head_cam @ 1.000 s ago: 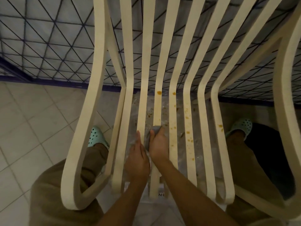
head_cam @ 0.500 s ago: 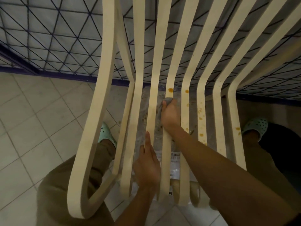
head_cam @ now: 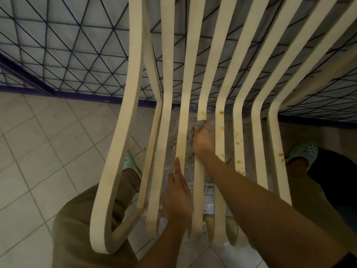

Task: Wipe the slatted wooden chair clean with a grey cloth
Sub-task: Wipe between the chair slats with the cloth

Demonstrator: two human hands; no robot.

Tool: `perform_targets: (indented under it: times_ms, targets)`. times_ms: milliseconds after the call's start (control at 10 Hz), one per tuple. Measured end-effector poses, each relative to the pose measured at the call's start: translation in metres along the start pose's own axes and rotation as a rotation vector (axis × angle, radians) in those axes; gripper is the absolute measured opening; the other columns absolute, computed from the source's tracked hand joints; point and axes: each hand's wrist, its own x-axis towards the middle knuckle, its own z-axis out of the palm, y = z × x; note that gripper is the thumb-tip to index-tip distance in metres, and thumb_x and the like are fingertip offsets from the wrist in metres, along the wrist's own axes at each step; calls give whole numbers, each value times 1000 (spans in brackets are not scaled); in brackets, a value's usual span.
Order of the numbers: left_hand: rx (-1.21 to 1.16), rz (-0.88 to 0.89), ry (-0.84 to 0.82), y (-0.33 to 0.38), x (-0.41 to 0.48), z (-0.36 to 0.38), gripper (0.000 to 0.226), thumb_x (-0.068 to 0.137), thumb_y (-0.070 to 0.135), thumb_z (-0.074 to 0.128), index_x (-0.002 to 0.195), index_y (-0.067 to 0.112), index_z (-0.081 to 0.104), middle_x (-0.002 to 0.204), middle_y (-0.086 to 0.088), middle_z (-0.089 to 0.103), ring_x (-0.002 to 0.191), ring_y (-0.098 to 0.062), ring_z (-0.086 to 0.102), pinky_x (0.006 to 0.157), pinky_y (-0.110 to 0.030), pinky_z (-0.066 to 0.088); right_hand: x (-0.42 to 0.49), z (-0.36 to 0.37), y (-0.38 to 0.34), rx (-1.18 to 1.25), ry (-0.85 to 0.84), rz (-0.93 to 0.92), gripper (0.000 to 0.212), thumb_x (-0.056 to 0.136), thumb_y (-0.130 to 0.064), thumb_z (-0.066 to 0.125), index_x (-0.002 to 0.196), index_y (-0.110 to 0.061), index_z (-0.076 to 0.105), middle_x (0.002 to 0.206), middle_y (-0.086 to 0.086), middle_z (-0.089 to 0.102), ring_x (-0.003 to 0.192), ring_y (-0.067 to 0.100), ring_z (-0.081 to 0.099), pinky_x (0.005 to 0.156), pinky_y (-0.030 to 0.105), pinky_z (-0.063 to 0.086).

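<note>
A pale slatted wooden chair (head_cam: pixel 168 120) fills the view from above. Orange-brown stains dot the seat slats on the right (head_cam: pixel 238 144). My right hand (head_cam: pixel 204 138) grips a grey cloth (head_cam: pixel 200 124) wrapped round a middle slat, near the bend where seat meets backrest. Only a small bunched part of the cloth shows above my fingers. My left hand (head_cam: pixel 178 194) lies nearer the front edge, fingers straight, resting on the slat to the left. A smeared stain (head_cam: pixel 202 113) sits just beyond the cloth.
A clear plastic sheet (head_cam: pixel 172 132) with crumbs lies on the tiled floor (head_cam: pixel 38 151) under the seat. My legs and mint clogs (head_cam: pixel 305 153) straddle the chair. A wall with dark diagonal lines (head_cam: pixel 67 45) stands behind.
My right hand has slid the cloth away from me along the slat, from mid-seat up to the bend. My left hand stayed near the front. The camera shifted left.
</note>
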Motion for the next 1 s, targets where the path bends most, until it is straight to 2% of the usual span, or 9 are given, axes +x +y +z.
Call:
perform_targets:
  times_ms: [100,200,300,400,500,600,700,800,1000]
  targets:
    - [-5,-23,3,-4,4,1,53,98,44,11,149,49,-2,100,2,60,58,-3,50,45,-19,34,-34,3,19,-91,-60,71,42,101,-39,38,132,-11,41,81,2,57,60,13,55,48,23,41]
    - [-49,-29,13,-5,4,4,54,104,29,29,153,41,10,105,-1,63,66,-10,56,58,-27,46,-76,-1,36,-177,-50,82,44,102,-41,37,133,-10,42,69,-4,48,49,7,48,42,21,37]
    - [-127,-64,41,-5,6,4,49,103,35,30,151,41,22,93,10,57,73,-11,57,69,-31,48,-123,-4,53,-256,-75,30,47,102,-40,34,141,-12,33,81,-4,55,61,7,52,52,18,43]
    - [-202,-61,59,-7,5,4,47,102,36,27,149,44,25,91,8,59,75,-13,57,71,-31,49,-164,-12,59,-217,-104,62,49,102,-37,38,145,-15,29,91,-5,58,61,-2,41,48,11,32]
    - [-278,-68,36,-11,3,6,46,104,25,32,149,35,30,115,-5,64,88,-16,59,77,-27,45,-200,-22,74,-238,-176,83,51,103,-34,37,147,-15,22,109,2,62,81,9,60,67,16,46]
    - [-283,-37,-18,-9,-1,0,46,105,25,32,151,27,30,134,-5,57,108,-19,57,86,-22,37,-225,-36,79,-134,-271,116,45,101,-27,41,142,-12,31,122,10,58,106,23,59,87,31,49]
    - [-252,6,-59,-4,4,-13,46,105,20,33,151,18,31,138,-10,55,118,-26,56,93,-24,37,-226,-69,61,-289,-392,27,37,98,-12,39,134,-7,38,122,17,56,109,30,57,82,29,43]
    - [-165,94,-95,-3,10,-27,44,101,8,37,145,8,42,134,-14,56,118,-30,55,100,-28,39,-205,-94,49,-422,-534,-8,33,99,-8,36,129,-4,47,126,20,52,114,34,54,89,32,43]
    - [-109,310,-103,-15,7,-54,44,95,-6,42,136,2,52,139,-13,51,127,-27,50,112,-35,36,-157,-114,1,-286,-288,-307,44,95,-5,38,138,-14,43,110,22,60,98,38,59,79,38,44]
